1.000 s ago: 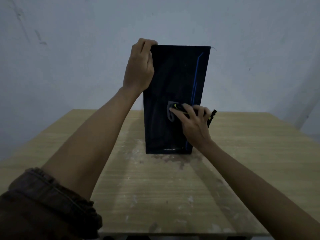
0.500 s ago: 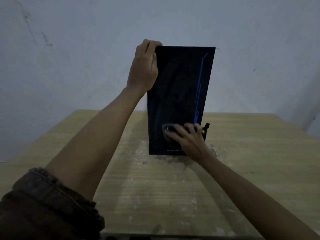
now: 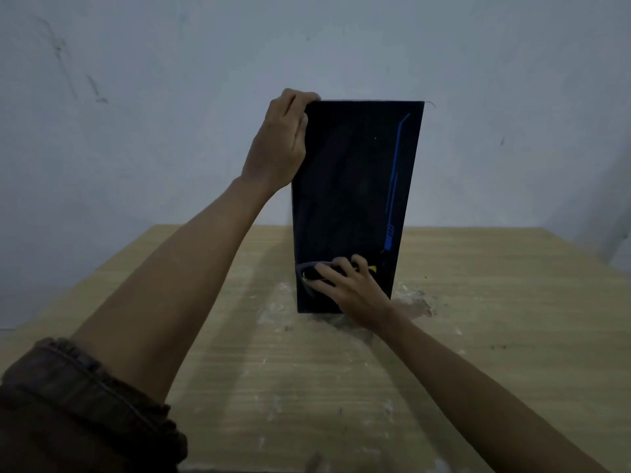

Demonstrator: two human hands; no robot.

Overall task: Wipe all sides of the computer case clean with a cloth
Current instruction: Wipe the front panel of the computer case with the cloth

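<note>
Two hands, one case, one cloth, one worktop; entries follow.

1. Case: black tower with a thin blue line down its right side. It stands upright on its short end, nearer the far edge of the worktop than the near one and about midway across. The broad dark face is turned to the person (probably so the whole panel can be reached in long strokes).

2. Left hand: on the case's top left corner, fingers curled over the top edge and palm against the left side. This looks like a bracing grip, so the tall narrow case does not tip or slide away under the wiping pressure.

3. Cloth: a small grey wad with a yellow mark showing. It lies flat against the near face, low down and close to the bottom left corner.

4. Right hand: on the cloth, fingers fanned and bent over the wad, pressing it to the panel. The wrist is just above the worktop.

5. Worktop: pale wood grain with whitish smears and specks around the base of the case.

6. Sleeve: dark, bunched up on the left forearm (kept clear of the work).

Status, as a judgement: the near face is being wiped at its lowest part. Nothing here shows whether the other sides have been wiped.
</note>
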